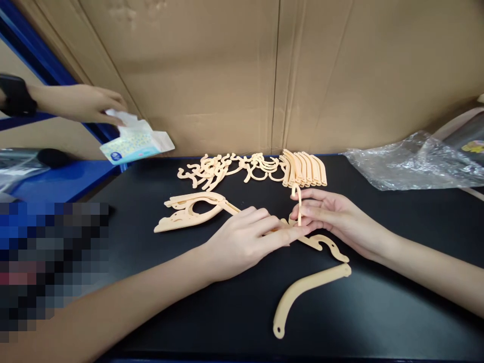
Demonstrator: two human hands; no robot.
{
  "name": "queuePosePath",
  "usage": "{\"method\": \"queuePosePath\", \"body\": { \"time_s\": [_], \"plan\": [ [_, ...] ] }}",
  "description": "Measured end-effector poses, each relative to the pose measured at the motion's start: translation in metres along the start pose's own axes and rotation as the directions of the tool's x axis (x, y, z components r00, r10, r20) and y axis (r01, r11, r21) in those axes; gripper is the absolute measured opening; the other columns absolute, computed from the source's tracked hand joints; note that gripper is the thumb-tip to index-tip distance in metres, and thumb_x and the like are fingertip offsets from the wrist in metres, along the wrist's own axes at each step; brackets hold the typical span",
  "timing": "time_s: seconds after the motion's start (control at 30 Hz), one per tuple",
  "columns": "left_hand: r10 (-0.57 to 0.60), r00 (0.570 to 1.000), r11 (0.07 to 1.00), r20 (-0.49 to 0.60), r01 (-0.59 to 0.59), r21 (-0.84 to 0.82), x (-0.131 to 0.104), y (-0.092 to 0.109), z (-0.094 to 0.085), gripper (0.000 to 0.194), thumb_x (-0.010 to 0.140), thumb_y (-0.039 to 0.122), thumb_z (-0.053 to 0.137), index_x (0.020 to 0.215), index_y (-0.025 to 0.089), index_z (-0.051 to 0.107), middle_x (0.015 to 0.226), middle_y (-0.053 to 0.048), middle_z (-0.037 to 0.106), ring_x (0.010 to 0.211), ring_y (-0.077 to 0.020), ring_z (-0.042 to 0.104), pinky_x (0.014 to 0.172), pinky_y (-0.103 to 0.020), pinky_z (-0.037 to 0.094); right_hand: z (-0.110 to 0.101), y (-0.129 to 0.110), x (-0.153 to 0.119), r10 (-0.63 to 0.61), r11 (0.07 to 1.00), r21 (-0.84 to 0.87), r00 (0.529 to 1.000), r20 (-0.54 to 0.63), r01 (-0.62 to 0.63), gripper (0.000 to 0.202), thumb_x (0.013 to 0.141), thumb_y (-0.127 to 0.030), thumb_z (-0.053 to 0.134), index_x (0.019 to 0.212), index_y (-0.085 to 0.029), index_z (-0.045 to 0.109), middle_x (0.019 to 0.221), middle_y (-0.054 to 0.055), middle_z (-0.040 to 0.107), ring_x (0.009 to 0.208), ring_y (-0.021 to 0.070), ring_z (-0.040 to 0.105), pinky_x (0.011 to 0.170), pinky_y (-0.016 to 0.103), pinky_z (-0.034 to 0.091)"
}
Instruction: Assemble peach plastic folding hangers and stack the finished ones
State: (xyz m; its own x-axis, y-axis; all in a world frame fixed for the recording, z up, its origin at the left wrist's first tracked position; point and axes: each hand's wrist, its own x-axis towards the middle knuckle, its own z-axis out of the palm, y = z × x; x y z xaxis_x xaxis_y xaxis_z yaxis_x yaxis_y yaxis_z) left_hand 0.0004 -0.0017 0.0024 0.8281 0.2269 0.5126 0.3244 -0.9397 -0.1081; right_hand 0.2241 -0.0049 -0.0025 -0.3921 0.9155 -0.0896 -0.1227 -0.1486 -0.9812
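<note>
My right hand (336,217) pinches an upright beige plastic hanger hook (300,204) between thumb and fingers. Palm down, my left hand (249,242) is closed over beige hanger parts, its fingertips reaching the hook's base; the grip itself is mostly hidden. Beyond its fingers a wavy hanger piece (333,248) sticks out under my right hand. Nearer to me lies a single curved hanger arm (302,288) with a hole at its end. Folded beige hangers (189,209) rest left of my left hand, on the black tabletop (212,322).
Loose hooks and small parts (212,169) lie at the back, beside a row of stacked hanger arms (306,169). Clear plastic wrap (419,161) is at the right. A co-worker's hand (83,103) holds a tissue pack (138,143) at left. Cardboard (212,75) forms the back wall.
</note>
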Motion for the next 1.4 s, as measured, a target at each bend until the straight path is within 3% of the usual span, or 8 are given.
{"method": "queuePosePath", "body": {
  "time_s": [0.5,0.8,1.13,1.27,1.4],
  "plan": [
    [-0.052,0.994,0.997,0.1,0.046,0.061,0.0009,-0.0006,0.0035,0.029,0.094,0.012,0.044,0.12,0.017,0.056,0.09,-0.003,0.064,0.076,-0.0138,0.053,0.066,-0.026,0.039,0.0025,0.0011,0.0009,-0.031,0.998,-0.067,0.989,-0.144,0.022,0.034,0.076,-0.035,0.071,0.102,-0.019,0.057,0.086,0.003,0.071,0.069,0.0125,0.069,0.062,0.022,0.056],
    [-0.088,0.993,0.992,0.078,0.08,0.096,0.0031,0.0007,0.004,0.025,0.094,0.015,0.046,0.116,0.014,0.057,0.081,-0.001,0.064,0.073,-0.0141,0.054,0.062,-0.026,0.042,0.0035,0.0,0.0015,-0.049,0.994,-0.101,0.978,-0.204,0.029,0.036,0.075,-0.036,0.071,0.101,-0.017,0.057,0.082,0.003,0.071,0.07,0.0142,0.07,0.06,0.022,0.057],
    [-0.152,0.988,0.98,0.013,0.149,0.134,0.0035,0.0023,0.004,0.023,0.095,0.022,0.045,0.113,0.017,0.059,0.077,0.001,0.065,0.067,-0.0117,0.058,0.058,-0.024,0.043,0.0038,0.0,-0.0008,-0.117,0.986,-0.137,0.971,-0.207,0.09,0.033,0.073,-0.036,0.072,0.094,-0.019,0.054,0.082,0.001,0.07,0.07,0.0155,0.069,0.064,0.026,0.056],
    [-0.248,0.968,0.96,-0.033,0.251,0.126,0.0018,0.002,0.0038,0.024,0.093,0.022,0.049,0.115,0.016,0.056,0.091,0.0,0.067,0.075,-0.0112,0.061,0.06,-0.022,0.042,0.0035,-0.0006,-0.0026,-0.192,0.969,-0.191,0.962,-0.194,0.154,0.028,0.073,-0.032,0.074,0.087,-0.02,0.053,0.076,-0.002,0.066,0.069,0.0135,0.068,0.062,0.024,0.054],
    [-0.301,0.954,0.951,0.018,0.298,0.086,0.0027,0.0065,-0.0003,0.027,0.091,0.02,0.051,0.118,0.019,0.053,0.093,0.002,0.065,0.078,-0.0113,0.062,0.058,-0.022,0.041,0.0032,-0.0026,-0.0049,-0.233,0.947,-0.255,0.963,-0.133,0.194,0.024,0.075,-0.031,0.072,0.087,-0.021,0.054,0.076,-0.002,0.064,0.069,0.0115,0.064,0.062,0.023,0.051]
  ]
}}
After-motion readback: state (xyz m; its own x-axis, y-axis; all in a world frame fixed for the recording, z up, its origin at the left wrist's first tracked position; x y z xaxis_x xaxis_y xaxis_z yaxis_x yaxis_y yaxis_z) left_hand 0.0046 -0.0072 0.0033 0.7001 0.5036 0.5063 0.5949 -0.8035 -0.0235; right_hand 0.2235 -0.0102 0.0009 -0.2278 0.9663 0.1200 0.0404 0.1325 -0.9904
